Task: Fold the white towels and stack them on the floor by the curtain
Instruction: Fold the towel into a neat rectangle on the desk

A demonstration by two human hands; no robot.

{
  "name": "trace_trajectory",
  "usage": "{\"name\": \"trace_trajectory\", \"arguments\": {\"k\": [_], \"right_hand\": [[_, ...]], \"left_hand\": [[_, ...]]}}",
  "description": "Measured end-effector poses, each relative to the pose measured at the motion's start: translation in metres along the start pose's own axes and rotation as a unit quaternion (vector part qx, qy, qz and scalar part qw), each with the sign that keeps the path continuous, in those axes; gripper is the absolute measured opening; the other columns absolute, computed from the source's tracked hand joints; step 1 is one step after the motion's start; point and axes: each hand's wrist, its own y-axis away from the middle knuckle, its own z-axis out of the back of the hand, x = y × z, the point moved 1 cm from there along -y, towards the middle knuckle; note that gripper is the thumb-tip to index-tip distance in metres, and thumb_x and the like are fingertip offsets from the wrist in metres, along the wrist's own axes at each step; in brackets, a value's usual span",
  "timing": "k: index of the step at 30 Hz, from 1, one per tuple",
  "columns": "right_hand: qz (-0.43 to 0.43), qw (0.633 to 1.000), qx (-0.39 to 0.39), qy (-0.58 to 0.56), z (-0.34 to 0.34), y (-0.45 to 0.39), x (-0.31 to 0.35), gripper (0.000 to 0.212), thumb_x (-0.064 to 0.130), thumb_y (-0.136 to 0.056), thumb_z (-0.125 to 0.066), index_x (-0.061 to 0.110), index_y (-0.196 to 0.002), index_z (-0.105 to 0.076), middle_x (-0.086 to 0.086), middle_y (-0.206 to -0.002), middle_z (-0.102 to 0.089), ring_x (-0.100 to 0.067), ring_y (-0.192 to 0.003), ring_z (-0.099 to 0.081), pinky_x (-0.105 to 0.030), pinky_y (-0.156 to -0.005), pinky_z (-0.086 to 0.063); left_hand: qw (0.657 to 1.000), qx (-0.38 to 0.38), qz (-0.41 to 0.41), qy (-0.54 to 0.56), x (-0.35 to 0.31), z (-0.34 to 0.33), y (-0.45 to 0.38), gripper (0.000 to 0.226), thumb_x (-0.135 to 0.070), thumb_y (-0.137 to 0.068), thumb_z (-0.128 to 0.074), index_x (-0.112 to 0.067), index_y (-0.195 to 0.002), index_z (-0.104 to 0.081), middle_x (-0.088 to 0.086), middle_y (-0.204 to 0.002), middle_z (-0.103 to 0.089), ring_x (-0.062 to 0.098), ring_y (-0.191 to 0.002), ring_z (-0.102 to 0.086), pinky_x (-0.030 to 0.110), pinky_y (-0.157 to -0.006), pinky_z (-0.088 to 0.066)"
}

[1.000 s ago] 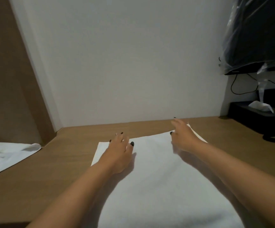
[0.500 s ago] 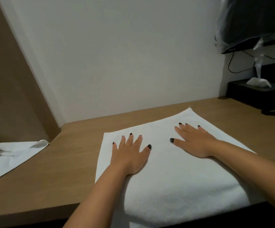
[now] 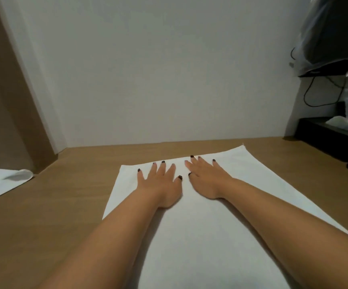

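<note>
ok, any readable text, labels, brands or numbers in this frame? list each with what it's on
None readable.
Flat white towel under both hands: no tag or print visible.
Second white towel at the left edge: plain.
Black tissue box at the right: no legible label.
Dark plastic-wrapped screen at upper right: blurred, no text to make out.
Light wooden tabletop and white wall: unmarked.

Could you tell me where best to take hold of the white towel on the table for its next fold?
Probably its two far corners, from above: the white towel lies flat, both hands press near that edge, and it could fold toward you.
</note>
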Motion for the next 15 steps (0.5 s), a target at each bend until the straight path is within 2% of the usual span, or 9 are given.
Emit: {"name": "trace_trajectory", "arguments": {"k": [5, 10, 15], "right_hand": [[-0.025, 1.000, -0.001, 0.002, 0.002, -0.027, -0.027, 0.076, 0.065, -0.096, -0.011, 0.022, -0.157, 0.001, 0.005, -0.163, 0.008, -0.013, -0.150, 0.011, -0.045, -0.121, 0.005], [-0.067, 0.997, -0.019, 0.012, 0.006, -0.027, -0.057, 0.083, 0.070, -0.093, -0.013, 0.017, -0.156, -0.003, 0.001, -0.164, 0.005, -0.015, -0.150, 0.007, -0.044, -0.121, 0.002], [-0.135, 0.990, -0.032, 0.023, 0.008, -0.027, -0.084, 0.099, 0.082, -0.081, -0.008, 0.014, -0.153, -0.016, 0.000, -0.164, -0.004, -0.017, -0.150, 0.001, -0.050, -0.120, -0.001]], "left_hand": [[0.999, -0.012, 0.026, 0.015, 0.007, -0.005, -0.020, 0.072, -0.068, -0.093, -0.010, -0.034, -0.155, 0.004, -0.003, -0.164, 0.012, 0.024, -0.150, 0.016, 0.058, -0.116, 0.010], [0.997, -0.015, 0.056, 0.041, 0.025, -0.002, -0.031, 0.096, -0.089, -0.077, -0.012, -0.036, -0.155, 0.002, -0.001, -0.164, 0.010, 0.024, -0.150, 0.016, 0.056, -0.117, 0.010], [0.995, -0.036, 0.079, 0.046, 0.034, -0.006, -0.033, 0.095, -0.087, -0.079, -0.014, -0.032, -0.156, -0.004, 0.005, -0.164, 0.005, 0.027, -0.150, 0.012, 0.049, -0.120, 0.007]]}}
